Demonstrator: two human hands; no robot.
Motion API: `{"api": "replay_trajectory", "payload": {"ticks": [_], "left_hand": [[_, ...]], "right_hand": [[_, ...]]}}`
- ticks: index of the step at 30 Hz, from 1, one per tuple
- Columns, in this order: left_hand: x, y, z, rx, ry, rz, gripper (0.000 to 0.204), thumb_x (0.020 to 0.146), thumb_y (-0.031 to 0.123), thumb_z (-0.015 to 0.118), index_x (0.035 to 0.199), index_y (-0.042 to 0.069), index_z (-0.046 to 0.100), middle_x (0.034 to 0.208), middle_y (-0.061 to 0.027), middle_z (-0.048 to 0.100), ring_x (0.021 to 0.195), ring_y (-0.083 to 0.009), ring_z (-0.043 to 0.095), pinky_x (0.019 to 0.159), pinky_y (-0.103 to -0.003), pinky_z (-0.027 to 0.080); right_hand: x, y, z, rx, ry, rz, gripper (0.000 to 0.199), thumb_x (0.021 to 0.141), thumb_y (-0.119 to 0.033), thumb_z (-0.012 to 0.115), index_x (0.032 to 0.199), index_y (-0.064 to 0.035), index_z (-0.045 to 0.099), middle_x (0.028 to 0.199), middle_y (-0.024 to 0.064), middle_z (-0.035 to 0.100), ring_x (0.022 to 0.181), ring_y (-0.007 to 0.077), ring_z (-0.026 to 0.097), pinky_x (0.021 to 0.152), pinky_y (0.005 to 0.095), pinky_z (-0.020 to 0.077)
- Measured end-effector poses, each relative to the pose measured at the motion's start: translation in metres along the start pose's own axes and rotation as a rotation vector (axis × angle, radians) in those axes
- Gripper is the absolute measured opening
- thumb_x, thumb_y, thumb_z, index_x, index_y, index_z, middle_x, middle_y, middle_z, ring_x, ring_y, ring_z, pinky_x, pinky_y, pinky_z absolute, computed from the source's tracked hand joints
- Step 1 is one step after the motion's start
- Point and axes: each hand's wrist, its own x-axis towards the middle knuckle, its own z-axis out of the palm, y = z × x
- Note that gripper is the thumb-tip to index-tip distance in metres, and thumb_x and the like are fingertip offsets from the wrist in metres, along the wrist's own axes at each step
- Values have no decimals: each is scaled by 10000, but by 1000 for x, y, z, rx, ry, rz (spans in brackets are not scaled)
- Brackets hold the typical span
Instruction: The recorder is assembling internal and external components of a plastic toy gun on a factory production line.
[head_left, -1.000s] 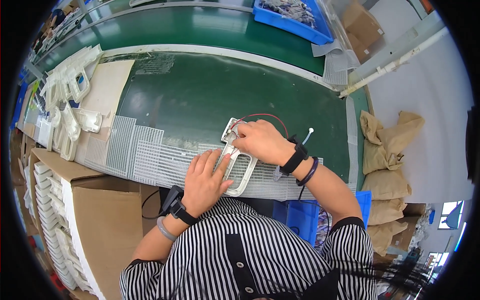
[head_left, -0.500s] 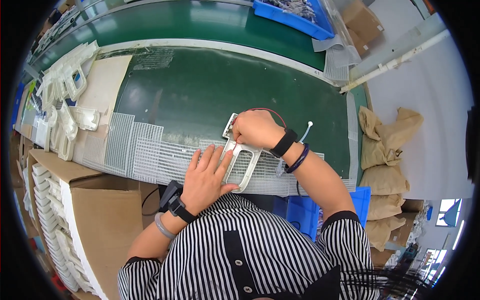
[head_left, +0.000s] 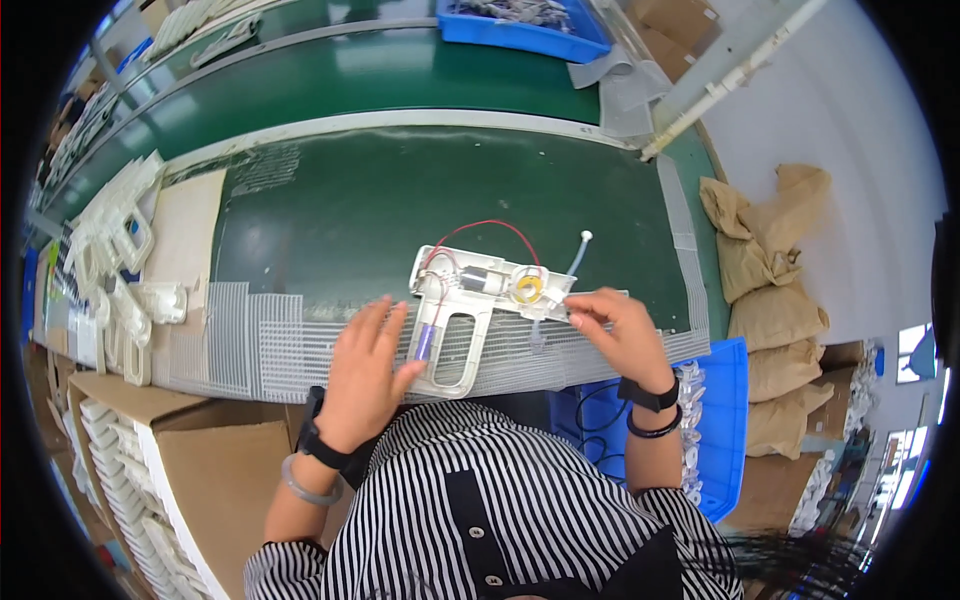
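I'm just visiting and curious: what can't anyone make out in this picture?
All in the head view:
White plastic gun-shaped shell: underside, facing away from the camera.
Right hand: grip or mere touch on the shell's end, too small to tell.
Blue plastic tray: far end, cut off by the upper edge.
Blue plastic bin: part, behind the right forearm.

Housing [head_left: 460, 301] between left hand [head_left: 368, 375] and right hand [head_left: 625, 335], shell pile [head_left: 105, 240] left, sacks [head_left: 776, 312] right
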Motion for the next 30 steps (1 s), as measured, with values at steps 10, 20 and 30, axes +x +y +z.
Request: {"api": "replay_trajectory", "payload": {"ticks": [10, 20, 30], "left_hand": [[115, 42, -10, -17, -80, 280, 416, 880, 51, 652, 1294, 43, 610, 1342, -168, 585, 1259, -360, 520, 1061, -451, 429], [165, 66, 51, 285, -100, 537, 342, 810, 136, 739, 1147, 97, 698, 1101, -41, 670, 1139, -247, 581, 1111, -513, 368], [145, 74, 25, 86, 163, 519, 139, 781, 90, 775, 887, 101, 687, 775, -25, 631, 780, -236, 617, 1099, -493, 381]], "right_hand": [[-25, 27, 51, -317, 206, 159, 219, 900, -294, 690, 874, -80, 725, 793, 76, 702, 705, 291, 677, 607, 412, 523], [-27, 21, 65, -303, 172, 155, 367, 862, -430, 716, 757, -79, 706, 717, 71, 685, 659, 263, 677, 575, 396, 522], [-30, 20, 63, -320, 163, 131, 298, 883, -383, 717, 848, -87, 717, 769, 51, 697, 687, 253, 679, 591, 380, 516]]}}
